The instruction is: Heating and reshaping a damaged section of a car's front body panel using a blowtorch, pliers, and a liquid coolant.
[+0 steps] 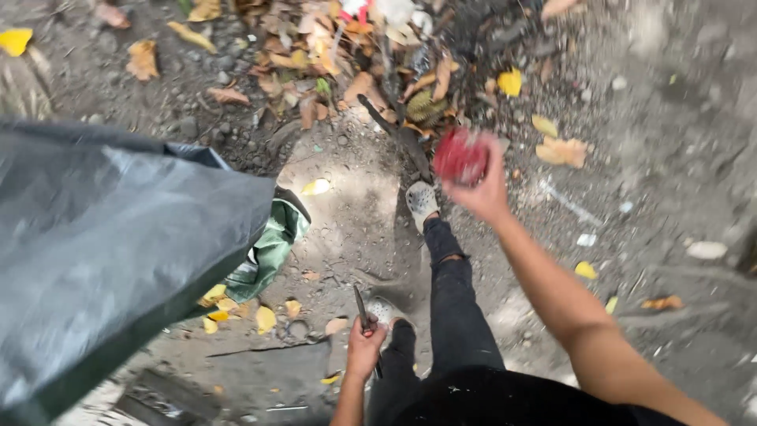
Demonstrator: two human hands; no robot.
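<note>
While the person stood over leaf litter, both hands gripped things.
Right hand [479, 185] clutched a red lump [460, 155] beyond the grey sack [102, 237]; left hand [364, 351] closed round a stick [361, 306], pointing away.

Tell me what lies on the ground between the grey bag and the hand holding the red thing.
In the head view, between the grey bag and the right hand lies sunlit dirt with one yellow leaf and a pale shoe.

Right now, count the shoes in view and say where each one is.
2. One pale shoe is planted forward on the dirt, just below the right hand. The other pale shoe is farther back, beside the left hand. None looks hidden.
</note>
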